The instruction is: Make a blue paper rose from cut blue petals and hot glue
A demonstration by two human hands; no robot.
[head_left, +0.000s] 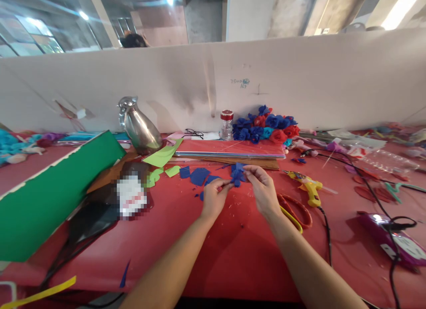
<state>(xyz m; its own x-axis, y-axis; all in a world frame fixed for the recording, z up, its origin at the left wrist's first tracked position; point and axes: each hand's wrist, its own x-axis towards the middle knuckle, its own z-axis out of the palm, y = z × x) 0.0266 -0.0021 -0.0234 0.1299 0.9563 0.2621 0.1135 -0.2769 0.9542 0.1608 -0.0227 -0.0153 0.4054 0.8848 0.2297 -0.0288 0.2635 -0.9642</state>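
Observation:
A small blue paper flower [237, 172] is held between my two hands above the red table. My left hand [214, 196] pinches it low on its left side. From the right, the thumb and fingers of my right hand [262, 188] are closed on a petal edge. Blue paper pieces [199, 176] lie just beyond my left hand, one partly hidden by it. Under my right wrist rest scissors with orange handles [301, 211], their blades hidden. A yellow hot glue gun [308, 187] lies farther right.
Red and blue paper flowers [266, 125] are heaped by the white partition, near a red-lidded jar [226, 125]. A steel jug [140, 127] stands at back left. Green board [63, 198] leans across the left side. A purple power strip [392, 242] with cables sits right.

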